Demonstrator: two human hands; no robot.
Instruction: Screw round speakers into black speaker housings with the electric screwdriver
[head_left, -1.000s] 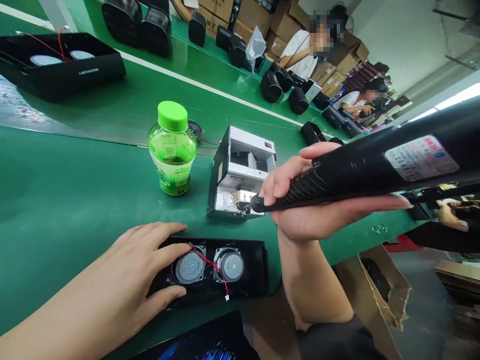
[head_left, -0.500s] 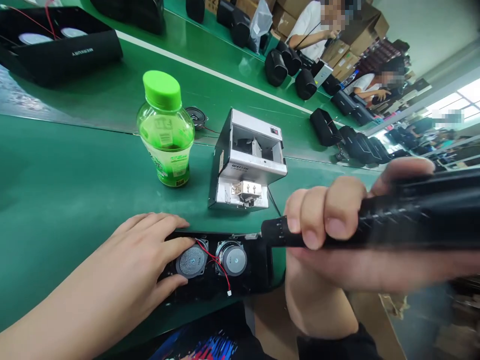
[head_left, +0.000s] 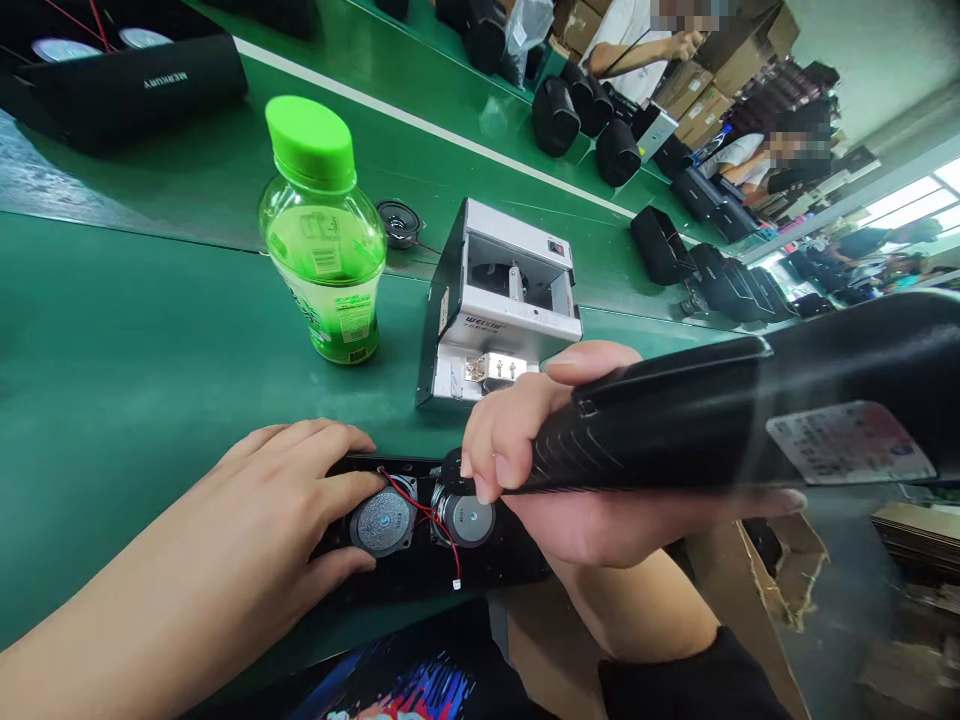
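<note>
My left hand [head_left: 292,510] grips the left end of a black speaker panel [head_left: 517,555], its forefinger and thumb around the left speaker driver [head_left: 382,520]. A second, round grey driver [head_left: 471,522] sits to its right. A thin red wire [head_left: 431,515] with a small white plug lies across the two. My right hand [head_left: 525,450] is wrapped round a black electric screwdriver [head_left: 675,410], held almost level over the panel's right part. The screwdriver's nose points left at the panel's far edge, beside the right driver; its very tip is hard to make out.
Behind the panel stands a silver screw feeder [head_left: 517,270], with a green-capped bottle [head_left: 322,240] to its left. A loose speaker [head_left: 399,222] lies farther back. A black speaker housing [head_left: 142,95] is at the far left. Co-workers [head_left: 626,50] sit across the green table [head_left: 187,300].
My right hand has moved left with the screwdriver, from beyond the panel's right end to the right driver. My left hand has stayed on the panel. The view has shifted slightly.
</note>
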